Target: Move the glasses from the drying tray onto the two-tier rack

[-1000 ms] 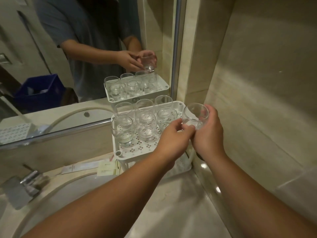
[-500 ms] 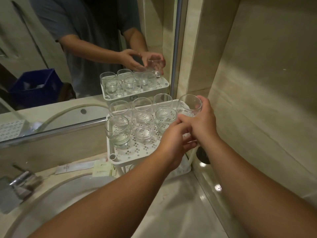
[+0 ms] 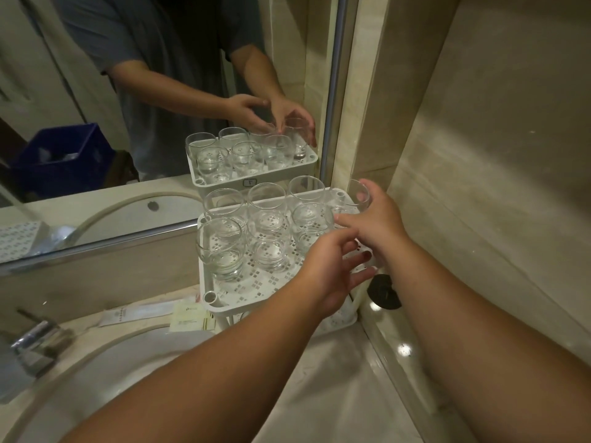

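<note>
The right hand (image 3: 379,220) has its grip closed around a clear glass (image 3: 356,196), thumb on the near side and fingers wrapped behind it, holding it upright at the back right corner of the top tier of the white two-tier rack (image 3: 212,292); whether the base of the glass touches the perforated shelf cannot be told, since the hand hides it. The left hand (image 3: 332,266) hovers just beside the right wrist with its grip loose and holding nothing, fingers spread and only gently bent over the front right edge of the tier. Six other glasses stand upright on the same tier in two rows of three, among them a front left glass (image 3: 220,247), a front middle glass (image 3: 267,247) and a back left glass (image 3: 224,204). The rack stands on the pale stone bench (image 3: 335,394) in the corner, against a mirror (image 3: 96,123) that shows the rack, the glasses and both hands again. Paper sachets (image 3: 153,313) lie on the bench to the left of the rack foot, near the rim of the basin (image 3: 96,356), and a chrome tap (image 3: 35,340) sits at the far left. A dark round fitting (image 3: 383,290) shows just to the right of the rack.
</note>
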`<state>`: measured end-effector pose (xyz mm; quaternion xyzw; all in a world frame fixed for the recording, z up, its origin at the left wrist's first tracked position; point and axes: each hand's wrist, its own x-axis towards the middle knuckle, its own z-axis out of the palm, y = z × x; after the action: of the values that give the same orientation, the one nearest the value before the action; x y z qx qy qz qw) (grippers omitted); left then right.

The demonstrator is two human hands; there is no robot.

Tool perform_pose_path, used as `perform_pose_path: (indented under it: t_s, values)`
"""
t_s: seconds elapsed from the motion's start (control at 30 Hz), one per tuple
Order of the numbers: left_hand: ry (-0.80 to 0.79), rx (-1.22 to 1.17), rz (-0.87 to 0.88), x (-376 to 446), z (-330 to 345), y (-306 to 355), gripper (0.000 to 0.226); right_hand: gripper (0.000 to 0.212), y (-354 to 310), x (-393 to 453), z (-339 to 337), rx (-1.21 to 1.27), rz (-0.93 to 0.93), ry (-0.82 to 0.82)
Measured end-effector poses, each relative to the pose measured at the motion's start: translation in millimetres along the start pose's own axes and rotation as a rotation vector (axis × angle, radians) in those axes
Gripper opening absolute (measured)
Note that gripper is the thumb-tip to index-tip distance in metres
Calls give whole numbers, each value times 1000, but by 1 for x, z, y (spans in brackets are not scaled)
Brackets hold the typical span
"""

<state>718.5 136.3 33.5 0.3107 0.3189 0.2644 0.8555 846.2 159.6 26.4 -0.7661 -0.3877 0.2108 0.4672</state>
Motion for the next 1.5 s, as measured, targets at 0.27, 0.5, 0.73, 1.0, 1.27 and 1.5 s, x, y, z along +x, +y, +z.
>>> perform_pose_path:
  t_s: [0.27, 0.5, 0.73, 1.0, 1.27, 1.5]
  values:
    - [-20, -43, -22, 4, -9, 1, 8, 92, -2, 2, 1, -53, 11, -30]
    - [-48, -37, -13, 0, -10, 0, 13, 97, -5, -4, 0, -103, 11, -62]
    - [6, 31, -15, -13, -13, 0, 16, 104, -6, -9, -3, -91, -11, -82]
    - [89, 92, 28, -49, -26, 14, 26, 66, -31, -44, -3, -94, -172, 179]
    - [237, 303, 346, -121, -67, 62, 56, 24, -96, -107, 33, -35, -589, 239]
    - [511, 371, 488, -194, -153, 105, 44, 42, -159, -172, 128, 104, -643, 0]
